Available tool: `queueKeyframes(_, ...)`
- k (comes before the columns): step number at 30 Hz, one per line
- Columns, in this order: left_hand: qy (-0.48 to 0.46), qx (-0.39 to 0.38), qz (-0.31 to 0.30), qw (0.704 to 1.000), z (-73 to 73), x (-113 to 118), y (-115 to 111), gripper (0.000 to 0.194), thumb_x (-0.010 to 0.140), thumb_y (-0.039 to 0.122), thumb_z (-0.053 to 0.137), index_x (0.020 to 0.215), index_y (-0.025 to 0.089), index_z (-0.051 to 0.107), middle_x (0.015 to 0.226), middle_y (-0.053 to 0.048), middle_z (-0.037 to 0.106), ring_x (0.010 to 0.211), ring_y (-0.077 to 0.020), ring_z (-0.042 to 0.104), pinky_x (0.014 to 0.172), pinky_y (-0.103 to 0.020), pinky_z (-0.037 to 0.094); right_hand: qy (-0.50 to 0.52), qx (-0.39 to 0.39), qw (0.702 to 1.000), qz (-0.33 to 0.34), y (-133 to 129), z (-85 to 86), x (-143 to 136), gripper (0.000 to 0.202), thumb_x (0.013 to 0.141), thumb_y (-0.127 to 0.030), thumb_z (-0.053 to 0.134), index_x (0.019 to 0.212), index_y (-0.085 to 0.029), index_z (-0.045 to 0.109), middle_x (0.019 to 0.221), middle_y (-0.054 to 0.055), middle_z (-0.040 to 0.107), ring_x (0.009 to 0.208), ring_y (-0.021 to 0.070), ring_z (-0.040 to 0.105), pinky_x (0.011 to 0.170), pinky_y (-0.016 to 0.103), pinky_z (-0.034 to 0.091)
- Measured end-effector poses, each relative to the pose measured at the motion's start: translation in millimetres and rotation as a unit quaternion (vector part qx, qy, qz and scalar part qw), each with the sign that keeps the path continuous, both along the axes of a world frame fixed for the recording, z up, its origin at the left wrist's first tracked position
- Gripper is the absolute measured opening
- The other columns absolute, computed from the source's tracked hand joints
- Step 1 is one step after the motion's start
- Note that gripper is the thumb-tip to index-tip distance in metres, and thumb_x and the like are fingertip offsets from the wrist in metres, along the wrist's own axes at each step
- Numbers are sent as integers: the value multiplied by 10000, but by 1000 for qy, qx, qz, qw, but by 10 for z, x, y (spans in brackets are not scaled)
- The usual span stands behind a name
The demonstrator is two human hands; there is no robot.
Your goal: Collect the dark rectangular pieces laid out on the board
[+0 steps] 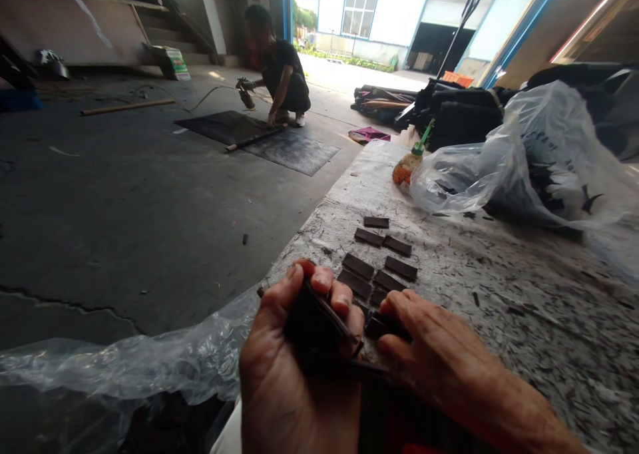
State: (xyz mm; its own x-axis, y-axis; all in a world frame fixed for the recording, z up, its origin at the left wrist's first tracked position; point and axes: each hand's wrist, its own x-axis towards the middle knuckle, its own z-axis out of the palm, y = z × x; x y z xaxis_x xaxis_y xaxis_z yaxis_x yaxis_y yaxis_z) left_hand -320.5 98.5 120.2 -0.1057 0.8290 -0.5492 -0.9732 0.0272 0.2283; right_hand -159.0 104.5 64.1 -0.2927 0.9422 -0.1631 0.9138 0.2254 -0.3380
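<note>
My left hand (299, 347), palm up at the lower middle, is closed around a bundle of dark flat strips (314, 324); shadow hides how many. Just to its right, my right hand (429, 347) reaches over the table with its fingers bent onto a small dark rectangular piece (382, 326). Whether that piece is lifted or still touches the tabletop I cannot tell. Beyond the fingers lie several similar dark brown rectangular pieces (358, 265) in loose rows on the worktable (344, 194).
Dark scraps litter the tabletop. A clear plastic bag (549, 154) and an orange-brown bottle with a green nozzle (409, 164) stand at its far side. Plastic sheeting (200, 354) hangs at the near left. A person (282, 74) crouches on the floor beside dark sheets (294, 151).
</note>
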Motion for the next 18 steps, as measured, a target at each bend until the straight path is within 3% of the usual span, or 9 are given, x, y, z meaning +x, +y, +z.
queueKeyframes(4,-12,2,-3,1000,9,9,3,161,813,135,458,690,153,560,643,17,487,482,-86,472,386,-172,420,-10,-58,998,-31,57,112,-115,65,724,-193,557,777,-227,539,757,8,628,661,171,569,587,274,399)
queueKeyframes(7,-7,4,-8,1000,3,8,5,161,805,131,469,669,149,553,637,19,484,483,-83,471,390,-168,421,8,-96,995,-40,67,143,-176,74,713,-225,557,674,-227,494,627,-27,593,547,140,512,485,245,325)
queueKeyframes(13,9,22,6,1000,-20,-59,9,177,824,136,458,668,147,541,646,25,470,490,-72,476,394,-151,418,85,-140,986,-38,-61,214,-52,127,669,-139,557,694,-247,496,667,-36,590,639,152,526,556,243,363)
queueKeyframes(18,18,29,33,999,-14,-107,17,158,816,115,460,678,136,534,656,25,458,504,-76,489,391,-153,415,208,-208,950,-105,-20,308,157,101,723,-186,572,707,-236,485,644,-51,499,612,130,453,552,238,353)
